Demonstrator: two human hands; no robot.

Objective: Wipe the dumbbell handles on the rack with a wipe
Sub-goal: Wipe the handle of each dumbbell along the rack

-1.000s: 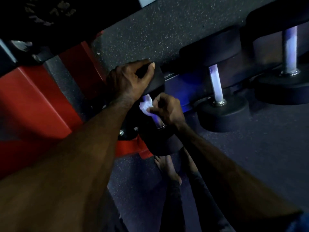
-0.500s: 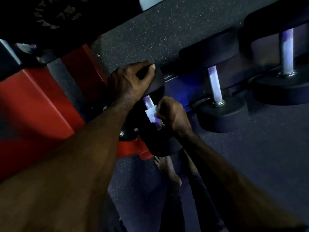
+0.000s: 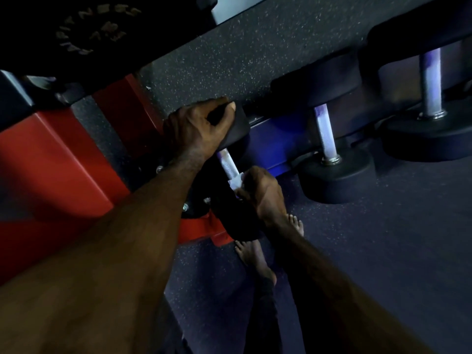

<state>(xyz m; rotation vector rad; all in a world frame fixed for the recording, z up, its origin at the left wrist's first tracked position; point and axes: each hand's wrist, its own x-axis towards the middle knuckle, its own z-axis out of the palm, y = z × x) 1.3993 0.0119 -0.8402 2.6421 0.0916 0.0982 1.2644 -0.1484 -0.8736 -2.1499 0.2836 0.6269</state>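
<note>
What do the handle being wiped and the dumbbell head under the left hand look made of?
Handle: likely bare metal, pale and shiny with a faint texture, maybe knurling. Dumbbell head: matte black, no glare, probably rubber-coated. Wipe in the right hand: thin, white, crumpled.

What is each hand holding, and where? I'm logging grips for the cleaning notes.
Left hand grips the dumbbell's far head; right hand pinches the wipe against the handle, near its lower end.

Person: bare arms, bare feet.
Both forearms (image 3: 122, 251) unsleeved; dark trouser legs (image 3: 263, 315) end just above the bare feet (image 3: 255, 261), below the rack (image 3: 51, 159).
</note>
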